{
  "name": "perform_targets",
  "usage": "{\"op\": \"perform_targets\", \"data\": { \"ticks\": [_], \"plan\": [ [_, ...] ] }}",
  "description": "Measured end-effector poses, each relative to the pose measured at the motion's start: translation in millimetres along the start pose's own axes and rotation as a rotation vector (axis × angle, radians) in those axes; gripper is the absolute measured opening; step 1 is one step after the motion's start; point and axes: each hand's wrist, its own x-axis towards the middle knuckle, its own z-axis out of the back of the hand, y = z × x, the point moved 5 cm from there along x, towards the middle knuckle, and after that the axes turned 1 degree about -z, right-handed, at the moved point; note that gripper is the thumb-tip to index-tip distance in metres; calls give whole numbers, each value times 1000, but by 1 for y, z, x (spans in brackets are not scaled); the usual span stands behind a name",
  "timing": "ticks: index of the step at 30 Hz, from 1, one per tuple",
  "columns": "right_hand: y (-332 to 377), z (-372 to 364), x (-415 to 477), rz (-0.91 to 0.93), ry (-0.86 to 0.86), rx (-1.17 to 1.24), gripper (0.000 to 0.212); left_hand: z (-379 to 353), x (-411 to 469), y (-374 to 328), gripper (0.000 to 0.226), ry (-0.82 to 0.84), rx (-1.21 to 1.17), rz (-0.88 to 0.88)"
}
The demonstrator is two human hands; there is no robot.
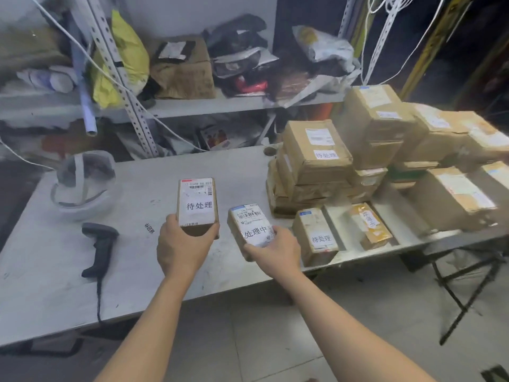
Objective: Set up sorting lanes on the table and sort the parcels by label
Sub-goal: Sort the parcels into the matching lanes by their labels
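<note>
The left hand (183, 249) is gripping the near end of a tall brown box (197, 202), fingers curling round its lower edge, and the box's white label is reading 待处理. The right hand (275, 250) is clasping a smaller film-wrapped parcel (249, 224) at its near right corner, fingertips wrapping over the edge of its label, which is reading 处理中. Both parcels are sitting at the middle of the frame, side by side and just apart, each with its long axis running away from the person toward the top of the frame. Whether they are resting on the table (55, 271) or hanging slightly above it I cannot tell.

The two labels are differing, so by my reading each parcel is heading for a lane of its own. The part of the table away from the pile is lying toward the left of the frame, and the left hand is the nearer one to it. A small printed tag (149, 228), too small to read, is lying just left of that hand. Further left a black barcode scanner (100, 249) is lying, with a white headset (82, 186) above it. Right of the right hand a small box (316, 235), also marked 待处理, and a yellow-taped parcel (369, 226) are waiting, and behind them the stack of cartons (316, 161) is filling the right of the frame
</note>
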Motion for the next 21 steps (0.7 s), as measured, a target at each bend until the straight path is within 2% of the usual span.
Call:
{"op": "perform_targets", "data": {
  "ticks": [5,11,15,21],
  "plan": [
    [-42,110,19,21,-99,23,49,-28,-52,-80,70,-13,-2,-75],
    [-109,229,44,105,-176,-65,44,-98,-130,-158,62,32,-23,-116],
    [-155,267,67,86,-193,-83,56,-146,-163,-181,62,106,37,-122],
    [-202,280,105,-5,-133,-61,45,-194,-175,-185,71,100,97,-50]
  ]
}}
